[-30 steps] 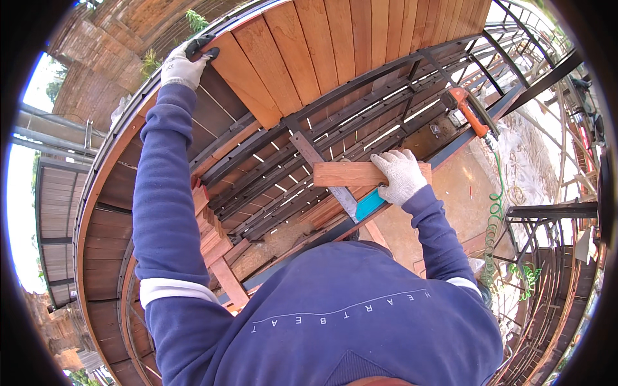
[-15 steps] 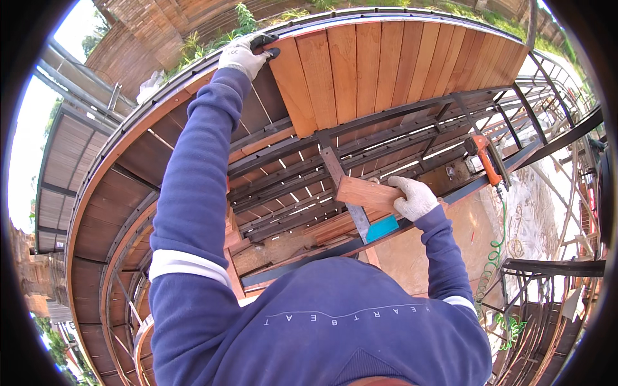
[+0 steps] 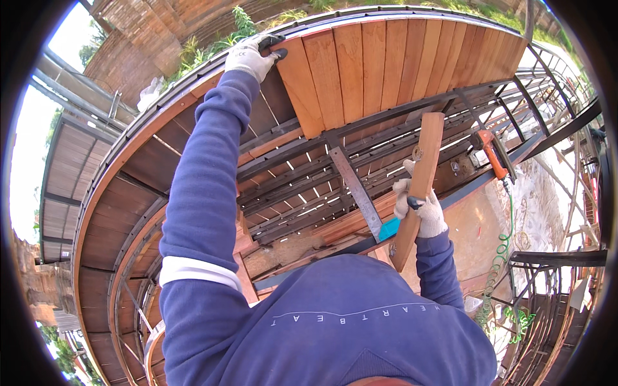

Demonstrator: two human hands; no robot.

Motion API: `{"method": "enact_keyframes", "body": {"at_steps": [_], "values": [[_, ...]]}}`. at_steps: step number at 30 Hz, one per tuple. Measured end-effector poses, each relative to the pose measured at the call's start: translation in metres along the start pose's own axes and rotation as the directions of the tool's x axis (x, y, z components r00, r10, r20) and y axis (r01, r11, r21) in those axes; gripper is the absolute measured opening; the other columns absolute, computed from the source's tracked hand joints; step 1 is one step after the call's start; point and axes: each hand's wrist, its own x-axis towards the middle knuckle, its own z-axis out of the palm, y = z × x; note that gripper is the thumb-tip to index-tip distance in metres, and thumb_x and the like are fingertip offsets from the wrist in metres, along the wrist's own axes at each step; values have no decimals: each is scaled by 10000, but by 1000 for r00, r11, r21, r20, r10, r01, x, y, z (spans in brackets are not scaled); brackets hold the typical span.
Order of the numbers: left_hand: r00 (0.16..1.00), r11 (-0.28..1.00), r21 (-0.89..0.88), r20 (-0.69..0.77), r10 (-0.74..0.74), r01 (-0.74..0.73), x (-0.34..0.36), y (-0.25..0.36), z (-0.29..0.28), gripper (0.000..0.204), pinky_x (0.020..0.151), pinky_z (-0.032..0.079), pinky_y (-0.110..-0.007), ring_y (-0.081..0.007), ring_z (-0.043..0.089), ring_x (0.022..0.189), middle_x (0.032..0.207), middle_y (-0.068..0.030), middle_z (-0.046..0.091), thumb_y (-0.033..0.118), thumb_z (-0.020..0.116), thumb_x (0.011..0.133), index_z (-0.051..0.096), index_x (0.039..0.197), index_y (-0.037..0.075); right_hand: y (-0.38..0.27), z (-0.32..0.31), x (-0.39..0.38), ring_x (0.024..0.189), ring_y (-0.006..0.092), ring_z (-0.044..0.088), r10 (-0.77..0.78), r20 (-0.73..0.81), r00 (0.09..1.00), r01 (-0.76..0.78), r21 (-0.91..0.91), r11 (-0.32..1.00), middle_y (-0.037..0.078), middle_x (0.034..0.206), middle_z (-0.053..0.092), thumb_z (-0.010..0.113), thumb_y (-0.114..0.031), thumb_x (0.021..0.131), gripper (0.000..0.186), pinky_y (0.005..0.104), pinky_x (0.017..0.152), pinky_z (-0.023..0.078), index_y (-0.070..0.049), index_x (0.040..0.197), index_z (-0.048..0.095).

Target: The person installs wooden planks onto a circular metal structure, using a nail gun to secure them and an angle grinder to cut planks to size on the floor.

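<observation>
My left hand point(image 3: 252, 59), in a white glove with dark fingertips, grips the upper corner of the end plank point(image 3: 302, 93) in a row of reddish-brown planks point(image 3: 393, 64) on a curved frame. My right hand point(image 3: 425, 209), gloved too, is closed around a short wooden board point(image 3: 425, 167), held up and tilted near-upright. Part of the fingers is hidden behind the board. Close to that hand, a try square point(image 3: 360, 196) with a teal handle point(image 3: 389, 229) lies across the metal frame bars point(image 3: 351, 125).
An orange nail gun point(image 3: 492, 154) rests on the frame at the right, joined to a green coiled air hose point(image 3: 499, 264). Dark curved slatted benches point(image 3: 106, 244) run down the left. Beyond the frame stand a brick wall point(image 3: 138, 38) and some plants point(image 3: 243, 22).
My right hand has turned the short board from nearly level to near-upright and moved it slightly right, away from the square. My left hand stays at the end plank.
</observation>
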Motion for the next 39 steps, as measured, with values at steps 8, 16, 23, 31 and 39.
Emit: {"method": "enact_keyframes", "body": {"at_steps": [8, 16, 23, 31, 39], "values": [[996, 998, -46, 85, -37, 41, -2, -6, 0, 430, 1014, 485, -379, -282, 640, 1138, 1218, -74, 708, 495, 716, 890, 701, 1268, 291, -24, 71, 55, 1043, 218, 671, -366, -155, 918, 297, -344, 891, 134, 1173, 683, 534, 0, 926, 439, 345, 944, 533, 36, 1364, 529], [993, 996, -78, 117, -29, 38, -2, -6, -4, 444, 975, 510, -369, -268, 661, 1105, 1209, -66, 713, 457, 722, 899, 678, 1301, 272, 12, 90, 165, 865, 125, 652, -581, 23, 814, 331, -840, 430, 71, 946, 709, 664, -44, 902, 199, 295, 784, 528, 30, 1086, 670], [980, 994, -34, 176, -94, 102, -4, 7, -15, 443, 999, 494, -388, -281, 641, 1137, 1205, -75, 707, 489, 694, 914, 678, 1299, 272, 36, 112, 234, 856, 167, 669, -597, 27, 801, 333, -850, 408, 124, 944, 712, 691, -115, 906, 250, 315, 788, 531, 27, 1111, 681], [991, 995, -64, 115, -65, 73, -3, -2, -5, 397, 939, 519, -376, -280, 665, 1069, 1175, -78, 717, 395, 734, 898, 696, 1277, 283, 46, 120, 263, 953, 372, 684, -621, 46, 783, 346, -861, 372, 207, 1011, 687, 687, -159, 887, 277, 393, 849, 536, 4, 1110, 683], [988, 995, -51, 127, -84, 91, -5, 5, -11, 387, 951, 518, -396, -281, 663, 1074, 1152, -66, 716, 474, 720, 888, 698, 1256, 356, 59, 115, 266, 1008, 402, 665, -652, 34, 757, 271, -925, 267, 213, 1081, 667, 688, -166, 872, 323, 416, 878, 538, 2, 1145, 648]]}}
